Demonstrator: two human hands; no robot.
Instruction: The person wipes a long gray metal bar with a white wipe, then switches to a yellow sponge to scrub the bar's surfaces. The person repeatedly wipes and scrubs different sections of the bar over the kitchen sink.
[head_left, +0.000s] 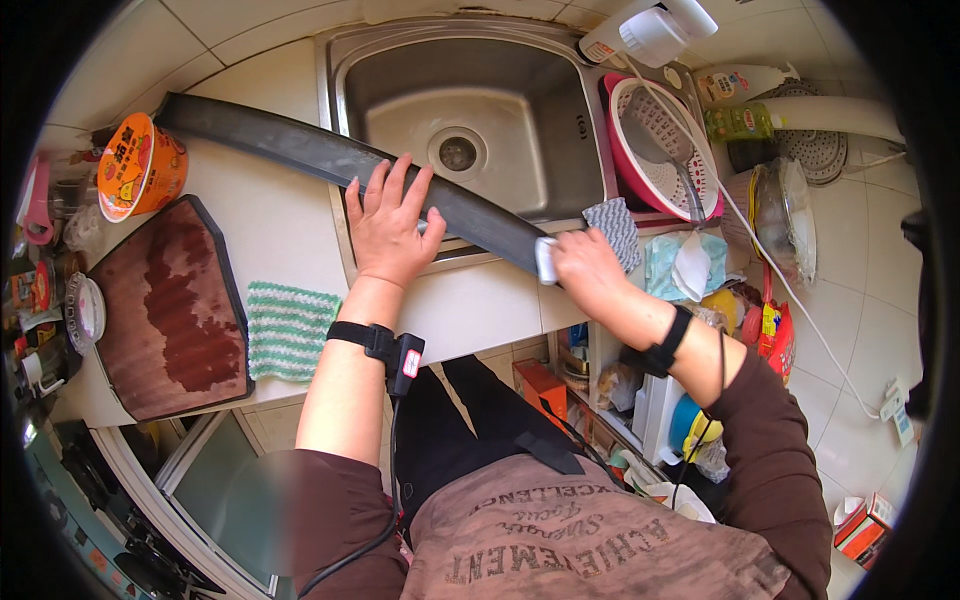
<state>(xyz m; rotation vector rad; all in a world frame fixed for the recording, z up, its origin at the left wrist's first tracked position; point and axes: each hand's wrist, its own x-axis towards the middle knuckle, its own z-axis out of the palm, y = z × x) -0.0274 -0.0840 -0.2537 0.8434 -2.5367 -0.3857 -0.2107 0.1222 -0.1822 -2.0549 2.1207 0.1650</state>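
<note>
A long dark trough-shaped panel (300, 150) lies diagonally over the counter and the front of a steel sink (555, 165). My left hand (394, 221) rests on its middle with the fingers spread, pressing on it rather than gripping. At the panel's near right end, my right hand (589, 262) holds a small white pad (546, 261) against the surface. A grey patterned cloth (615, 229) lies just beyond my right hand. To the left, a green and white striped knitted cloth (289, 330) lies beside a wet wooden cutting board (172, 315).
An orange paper noodle bowl (146, 169) stands near the panel's far left end. Right of the sink are a pink and white colander (626, 142) with a slotted ladle (660, 139), a green detergent bottle (739, 122) and a light blue cloth (667, 262). A white cable (757, 236) runs down the right.
</note>
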